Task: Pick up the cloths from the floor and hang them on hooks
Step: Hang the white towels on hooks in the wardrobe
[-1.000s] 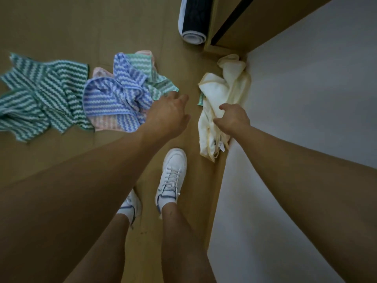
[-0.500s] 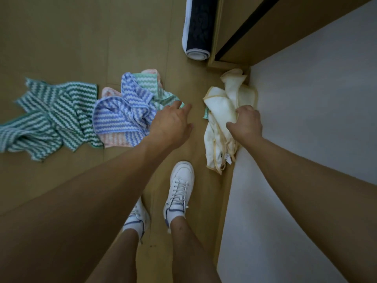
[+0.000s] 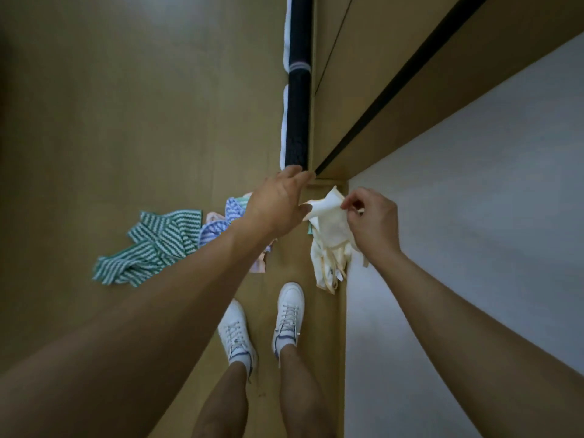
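Observation:
My right hand (image 3: 371, 221) pinches the top edge of a cream cloth (image 3: 330, 230), which hangs off the floor beside the white wall. My left hand (image 3: 276, 205) is stretched out with fairly straight fingers, and its thumb side meets the cloth's left corner. On the wooden floor to the left lie a green-striped cloth (image 3: 151, 245), a blue-striped cloth (image 3: 221, 227) and a pink one (image 3: 260, 263), partly hidden behind my left forearm. No hook is in view.
A rolled black mat (image 3: 297, 90) lies along the foot of a wooden cabinet (image 3: 395, 58). A white wall (image 3: 474, 232) fills the right side. My white shoes (image 3: 289, 314) stand on the floor (image 3: 110, 105) just below the hanging cloth.
The view has risen away from the floor. My right hand has lifted the cream cloth off the floor, and my left hand has moved right from the striped cloths to its corner.

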`<state>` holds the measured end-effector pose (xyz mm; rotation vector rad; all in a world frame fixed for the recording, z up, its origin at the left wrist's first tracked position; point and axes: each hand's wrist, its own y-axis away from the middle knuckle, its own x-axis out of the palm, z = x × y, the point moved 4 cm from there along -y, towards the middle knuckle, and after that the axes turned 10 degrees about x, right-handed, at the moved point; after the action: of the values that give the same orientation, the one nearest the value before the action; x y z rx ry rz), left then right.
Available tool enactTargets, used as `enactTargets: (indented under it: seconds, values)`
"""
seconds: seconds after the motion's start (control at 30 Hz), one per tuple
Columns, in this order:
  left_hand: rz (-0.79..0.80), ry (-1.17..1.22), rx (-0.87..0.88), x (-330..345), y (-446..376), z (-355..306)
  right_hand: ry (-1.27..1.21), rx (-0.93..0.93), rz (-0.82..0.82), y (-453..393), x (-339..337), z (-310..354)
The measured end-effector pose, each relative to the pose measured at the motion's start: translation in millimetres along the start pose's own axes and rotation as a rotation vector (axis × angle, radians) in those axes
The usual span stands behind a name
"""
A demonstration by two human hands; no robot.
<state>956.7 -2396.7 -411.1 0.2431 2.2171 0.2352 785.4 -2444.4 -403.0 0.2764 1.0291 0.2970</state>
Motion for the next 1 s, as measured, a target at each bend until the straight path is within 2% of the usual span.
enactTargets:
  seconds: [0.13,0.3,0.57,0.8,1.0]
  values:
    - [-0.054,0.019,0.087,-76.5,28.3,-49.1,-0.093,-0.074,0.046,42.7,-59.2,64.5]
    - [-0.069,-0.092,0.161,-166.7,69.8,-96.2,-0.166,-0.238,0.061,95.7,-132.4,149.7]
    - [-0.273,-0.161,0.177,-313.3,146.4,-156.0,-0.123,-0.488,0.005,160.2,-229.8,279.8]
    - [-0.482,-0.281,0.189,-419.9,217.0,-178.6,-0.047,-0.690,-0.091,203.4,-275.9,369.3]
    - [-0.662,-0.368,0.115,-482.9,288.2,-167.4,0.021,-0.873,-0.120,243.5,-285.6,440.0]
